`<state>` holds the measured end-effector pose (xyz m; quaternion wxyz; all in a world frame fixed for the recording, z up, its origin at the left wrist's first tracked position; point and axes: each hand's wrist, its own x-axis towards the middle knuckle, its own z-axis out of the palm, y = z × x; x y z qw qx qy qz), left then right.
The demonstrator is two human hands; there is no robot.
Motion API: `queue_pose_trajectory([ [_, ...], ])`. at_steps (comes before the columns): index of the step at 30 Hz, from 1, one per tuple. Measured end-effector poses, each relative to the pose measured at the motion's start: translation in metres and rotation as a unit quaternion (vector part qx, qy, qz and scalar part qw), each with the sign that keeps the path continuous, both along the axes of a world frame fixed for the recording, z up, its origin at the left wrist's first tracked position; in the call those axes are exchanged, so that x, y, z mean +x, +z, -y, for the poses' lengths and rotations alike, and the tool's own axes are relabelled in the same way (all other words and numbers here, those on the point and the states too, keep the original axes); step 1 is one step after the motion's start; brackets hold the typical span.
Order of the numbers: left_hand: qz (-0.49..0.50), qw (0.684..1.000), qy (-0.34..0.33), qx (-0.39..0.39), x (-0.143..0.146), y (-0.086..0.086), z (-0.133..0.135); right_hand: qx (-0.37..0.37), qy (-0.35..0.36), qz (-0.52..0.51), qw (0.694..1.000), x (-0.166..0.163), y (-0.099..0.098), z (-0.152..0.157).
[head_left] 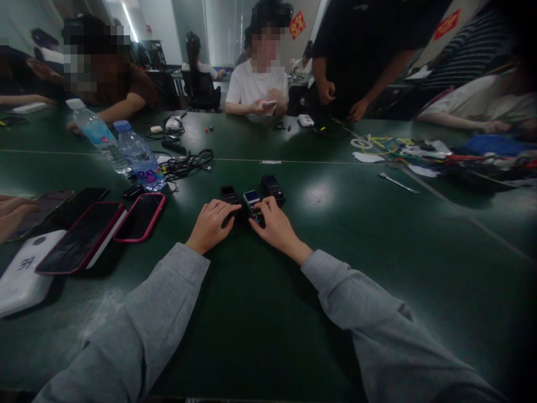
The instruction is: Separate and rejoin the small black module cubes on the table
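Note:
Three small devices with little screens stand close together on the dark green table. My left hand has its fingers and thumb closed around the near end of the left one, a black handheld device. Between my hands is a small device with a pale screen and what looks like a bare circuit board. My right hand grips its lower part between thumb and fingers, which hide some of it. Just beyond my right fingers stands another black device, apparently not held.
Phones, including a pink-framed phone, and a white power bank lie left. Two water bottles stand near tangled black cables. A wrench and a wire pile are right. Several people sit or stand around.

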<state>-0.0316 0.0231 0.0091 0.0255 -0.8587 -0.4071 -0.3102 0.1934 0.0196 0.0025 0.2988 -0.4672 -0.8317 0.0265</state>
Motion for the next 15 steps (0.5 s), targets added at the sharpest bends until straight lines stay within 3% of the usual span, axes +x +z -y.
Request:
queue_pose_trajectory([
  [15,0.029,0.999,-0.021,-0.004,-0.0012,-0.0009,-0.0022,0.005,-0.001,-0.004,1.000,0.0006,-0.0023,-0.0012],
])
